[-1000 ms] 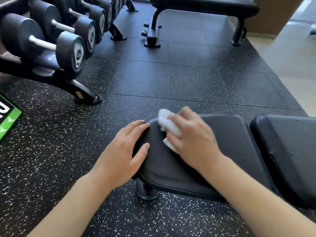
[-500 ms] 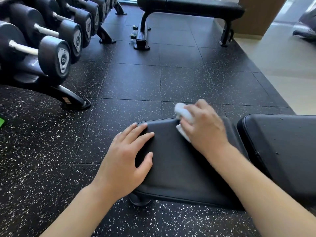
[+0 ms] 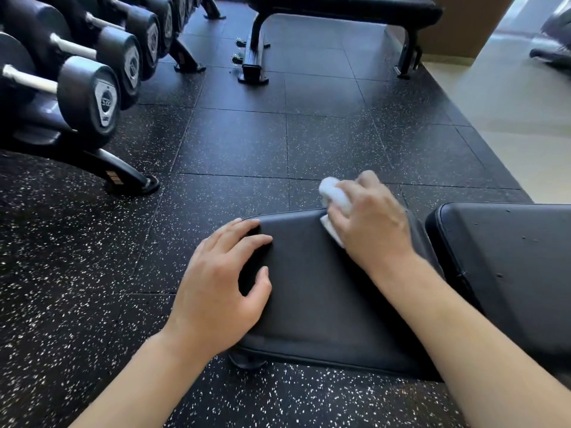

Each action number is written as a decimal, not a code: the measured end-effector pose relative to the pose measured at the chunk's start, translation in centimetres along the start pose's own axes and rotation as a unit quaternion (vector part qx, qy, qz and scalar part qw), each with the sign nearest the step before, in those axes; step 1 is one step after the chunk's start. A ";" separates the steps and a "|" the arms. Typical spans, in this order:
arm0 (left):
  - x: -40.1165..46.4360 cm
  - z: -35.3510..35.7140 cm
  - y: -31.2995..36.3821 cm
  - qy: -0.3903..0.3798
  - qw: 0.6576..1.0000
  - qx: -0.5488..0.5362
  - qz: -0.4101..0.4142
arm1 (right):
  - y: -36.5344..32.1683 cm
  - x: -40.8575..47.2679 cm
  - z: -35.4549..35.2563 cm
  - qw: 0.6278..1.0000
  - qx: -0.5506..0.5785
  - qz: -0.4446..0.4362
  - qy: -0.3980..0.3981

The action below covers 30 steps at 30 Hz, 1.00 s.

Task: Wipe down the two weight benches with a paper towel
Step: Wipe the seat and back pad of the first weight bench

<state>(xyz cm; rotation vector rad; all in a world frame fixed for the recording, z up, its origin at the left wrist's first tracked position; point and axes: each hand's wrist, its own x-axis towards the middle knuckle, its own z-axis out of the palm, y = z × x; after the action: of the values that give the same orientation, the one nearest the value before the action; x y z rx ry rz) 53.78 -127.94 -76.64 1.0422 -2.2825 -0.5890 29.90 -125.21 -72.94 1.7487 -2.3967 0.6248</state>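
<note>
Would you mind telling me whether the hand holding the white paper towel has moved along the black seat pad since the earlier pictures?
Yes: the right hand slid its paper towel toward the seat pad's far right corner.

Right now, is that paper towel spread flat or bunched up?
Bunched up: the paper towel bulges as a wad from the right hand gripping it.

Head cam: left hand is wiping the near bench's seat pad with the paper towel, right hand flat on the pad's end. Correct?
Hands are swapped. In the head view the right hand grips the paper towel at the far edge of the seat pad, while the left hand rests with fingers spread on the pad's end. The rest holds: it is the near bench.
</note>
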 end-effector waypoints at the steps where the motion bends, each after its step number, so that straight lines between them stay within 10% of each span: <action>1: 0.0 0.0 0.0 0.001 1.000 0.004 0.006 | -1.4 -0.8 0.1 0.999 -0.005 -0.043 -0.018; 6: 0.7 0.3 0.4 -0.012 0.999 0.020 0.044 | -3.6 -3.5 0.2 0.991 0.057 -0.108 -0.046; 13: 1.1 0.7 1.6 -0.062 0.994 0.048 0.070 | 3.6 -1.8 -2.2 0.998 0.016 0.050 -0.023; 20: 1.8 1.2 2.2 -0.094 0.988 0.045 0.113 | -0.8 -7.5 -1.9 0.993 0.030 -0.099 -0.061; 30: 2.1 1.4 2.5 -0.103 0.987 0.050 0.116 | 6.0 -2.7 -3.1 0.996 -0.051 0.074 -0.017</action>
<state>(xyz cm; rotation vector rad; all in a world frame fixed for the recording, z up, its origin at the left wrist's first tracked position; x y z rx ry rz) 50.35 -127.87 -75.57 0.7733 -2.5918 -0.5103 24.77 -120.14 -72.56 1.5666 -2.5500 0.4832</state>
